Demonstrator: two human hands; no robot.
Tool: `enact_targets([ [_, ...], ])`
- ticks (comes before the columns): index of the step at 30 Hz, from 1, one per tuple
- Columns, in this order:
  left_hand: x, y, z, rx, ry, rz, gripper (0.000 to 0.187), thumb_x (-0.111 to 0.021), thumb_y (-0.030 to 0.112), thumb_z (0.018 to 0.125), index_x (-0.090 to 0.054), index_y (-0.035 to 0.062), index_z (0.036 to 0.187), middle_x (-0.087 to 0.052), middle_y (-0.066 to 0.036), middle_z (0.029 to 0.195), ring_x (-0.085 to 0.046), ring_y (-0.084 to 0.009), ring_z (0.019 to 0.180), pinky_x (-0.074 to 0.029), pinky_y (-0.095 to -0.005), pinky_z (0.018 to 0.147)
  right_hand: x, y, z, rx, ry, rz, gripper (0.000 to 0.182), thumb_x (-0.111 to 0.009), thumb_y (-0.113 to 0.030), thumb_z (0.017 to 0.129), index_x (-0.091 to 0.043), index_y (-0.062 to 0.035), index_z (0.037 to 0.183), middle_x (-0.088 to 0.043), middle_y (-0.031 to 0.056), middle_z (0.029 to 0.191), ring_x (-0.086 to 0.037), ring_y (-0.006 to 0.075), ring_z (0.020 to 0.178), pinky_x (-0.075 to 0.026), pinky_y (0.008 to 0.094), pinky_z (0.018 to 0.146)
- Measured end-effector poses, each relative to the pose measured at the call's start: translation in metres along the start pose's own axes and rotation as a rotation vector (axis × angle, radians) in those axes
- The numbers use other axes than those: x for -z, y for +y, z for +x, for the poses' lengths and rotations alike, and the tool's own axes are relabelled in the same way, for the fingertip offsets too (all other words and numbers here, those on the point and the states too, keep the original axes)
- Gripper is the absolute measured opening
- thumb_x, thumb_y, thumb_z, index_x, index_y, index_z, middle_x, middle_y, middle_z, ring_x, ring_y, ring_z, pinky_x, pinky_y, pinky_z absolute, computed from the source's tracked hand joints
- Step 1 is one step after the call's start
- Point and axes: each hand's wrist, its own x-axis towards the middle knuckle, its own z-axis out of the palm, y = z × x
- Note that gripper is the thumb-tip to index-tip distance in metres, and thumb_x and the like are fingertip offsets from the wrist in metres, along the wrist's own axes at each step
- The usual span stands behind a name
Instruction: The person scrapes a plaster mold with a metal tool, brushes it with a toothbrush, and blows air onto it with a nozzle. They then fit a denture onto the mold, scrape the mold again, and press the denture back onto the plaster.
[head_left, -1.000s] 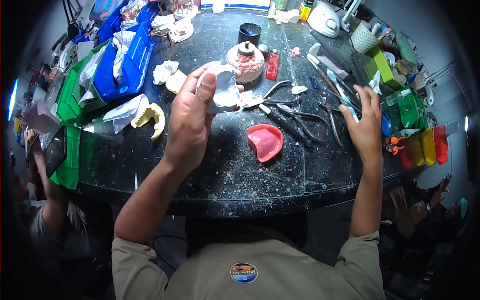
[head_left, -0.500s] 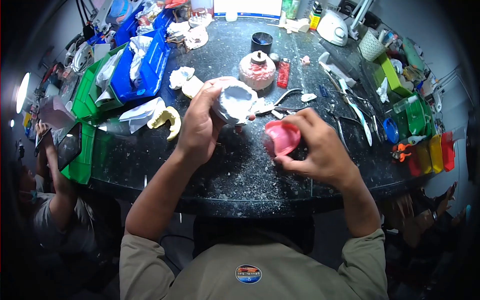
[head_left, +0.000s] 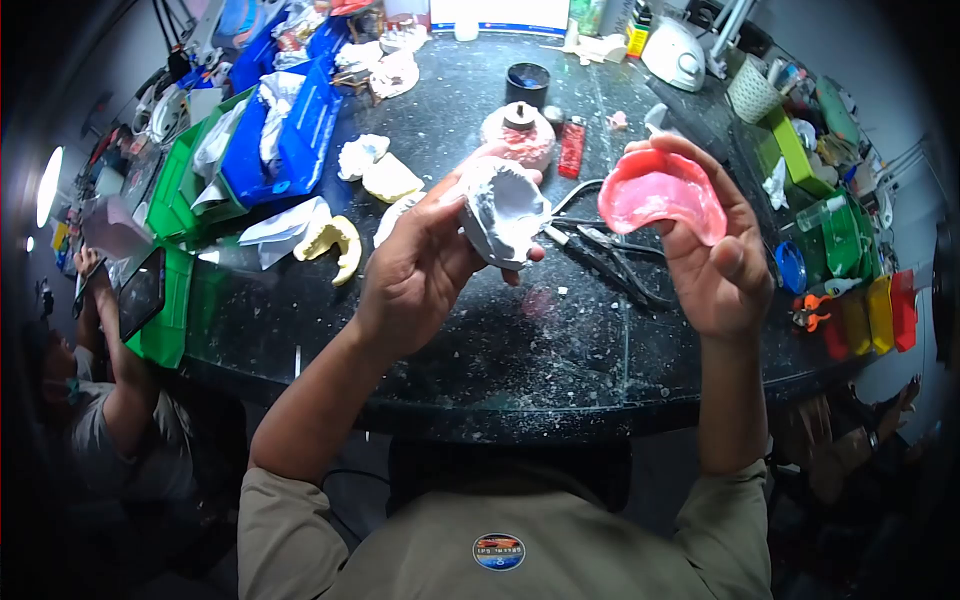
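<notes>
My left hand [head_left: 420,250] is closed around a white plaster dental model [head_left: 488,222], its hollowed face tipped to the right. In my right hand [head_left: 725,275] is a pink denture base plate [head_left: 662,192], raised and turned so its curved inner side shows; the fingers are behind it and the thumb stands in front, near its lower edge. The two pieces are apart. Behind the model is a round pot [head_left: 518,135] crusted with pink wax. A red lighter-like block [head_left: 571,150] lies beside the pot.
Blue bins [head_left: 285,130] and green bins [head_left: 165,300] line the left. A yellow arch-shaped model [head_left: 330,247] lies near white papers. Pliers and other metal tools [head_left: 610,262] lie between and behind my hands. A black cup [head_left: 527,85] stands farther back. Another person's hands [head_left: 90,270] are at far left.
My right hand has risen and moved right, turning the pink base plate to show its inner side. My left hand has shifted slightly right and tilted the plaster model.
</notes>
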Motion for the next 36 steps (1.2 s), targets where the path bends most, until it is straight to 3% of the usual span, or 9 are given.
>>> enact_targets([
  [5,-0.005,-0.004,-0.004,0.079,-0.009,0.09,0.058,-0.029,0.036,0.101,-0.025,-0.0025,0.143,-0.049,-0.023,0.132,-0.064,-0.0272,0.1,-0.054,-0.0309,0.071,-0.002,0.009,-0.009,-0.062,0.065,0.13,0.082,-0.075,-0.026,0.071,-0.037,0.0119,0.133,-0.051,0.0231,0.125,-0.055,0.0332,0.116,-0.049,0.0414,0.098],
  [15,-0.016,-0.016,-0.012,0.082,0.019,0.108,0.052,-0.043,0.032,0.101,-0.032,0.0023,0.142,-0.054,-0.009,0.121,-0.058,-0.0121,0.101,-0.051,-0.0272,0.076,-0.026,0.023,-0.017,0.461,-0.149,-0.952,0.067,-0.074,-0.003,0.065,-0.051,-0.0026,0.129,-0.048,0.0203,0.129,-0.056,0.0323,0.116,-0.052,0.0397,0.093],
  [18,-0.015,-0.014,-0.012,0.123,-0.007,0.203,0.055,-0.039,0.035,0.101,-0.027,0.0007,0.143,-0.046,-0.014,0.134,-0.05,-0.0192,0.122,-0.049,-0.0332,0.091,-0.029,0.022,-0.019,0.445,-0.174,-0.947,0.069,-0.074,-0.001,0.065,-0.051,-0.0033,0.13,-0.049,0.0208,0.13,-0.054,0.0364,0.118,-0.05,0.0432,0.095],
  [21,-0.017,-0.019,-0.011,0.047,0.045,0.157,0.053,-0.045,0.032,0.1,-0.033,0.0014,0.142,-0.053,-0.009,0.121,-0.055,-0.01,0.101,-0.05,-0.0257,0.077,-0.029,0.025,-0.02,0.452,-0.166,-0.932,0.07,-0.074,-0.001,0.065,-0.05,-0.0028,0.131,-0.05,0.021,0.13,-0.053,0.0377,0.118,-0.049,0.0441,0.095],
  [24,-0.015,-0.015,-0.011,0.081,-0.016,0.267,0.057,-0.043,0.035,0.1,-0.029,-0.0006,0.142,-0.046,-0.014,0.135,-0.047,-0.0191,0.126,-0.041,-0.0359,0.102,-0.029,0.026,-0.019,0.464,-0.161,-0.935,0.071,-0.075,-0.002,0.066,-0.049,-0.0024,0.131,-0.05,0.0211,0.13,-0.053,0.038,0.118,-0.049,0.0443,0.095],
  [27,-0.015,-0.015,-0.012,0.075,-0.027,0.281,0.057,-0.044,0.035,0.1,-0.03,-0.001,0.142,-0.046,-0.014,0.135,-0.047,-0.0192,0.126,-0.04,-0.0359,0.103,-0.029,0.025,-0.019,0.463,-0.164,-0.955,0.071,-0.075,-0.002,0.066,-0.049,-0.0023,0.131,-0.05,0.0212,0.13,-0.054,0.0376,0.118,-0.05,0.0441,0.095],
  [30,-0.016,-0.015,-0.012,0.066,-0.03,0.296,0.058,-0.044,0.035,0.1,-0.03,-0.0013,0.142,-0.046,-0.014,0.135,-0.047,-0.0189,0.125,-0.041,-0.0353,0.102,-0.028,0.028,-0.019,0.458,-0.16,-0.928,0.071,-0.076,-0.003,0.065,-0.049,-0.0021,0.131,-0.051,0.0214,0.13,-0.054,0.0373,0.118,-0.05,0.0438,0.096],
  [33,-0.015,-0.02,-0.011,0.0,-0.015,0.279,0.057,-0.049,0.037,0.098,-0.036,-0.0002,0.139,-0.054,-0.011,0.123,-0.055,-0.0125,0.104,-0.051,-0.0253,0.074,-0.026,0.032,-0.019,0.43,-0.163,-0.881,0.071,-0.078,-0.004,0.065,-0.048,0.0006,0.13,-0.05,0.0239,0.129,-0.052,0.0358,0.12,-0.049,0.0425,0.098],
  [36,-0.015,-0.016,-0.012,0.06,-0.039,0.28,0.061,-0.046,0.037,0.098,-0.03,-0.0019,0.142,-0.047,-0.014,0.133,-0.048,-0.0186,0.124,-0.044,-0.0342,0.099,-0.025,0.032,-0.019,0.419,-0.175,-0.869,0.072,-0.079,-0.003,0.066,-0.047,0.0018,0.131,-0.049,0.0254,0.129,-0.051,0.035,0.122,-0.048,0.0416,0.099],
])
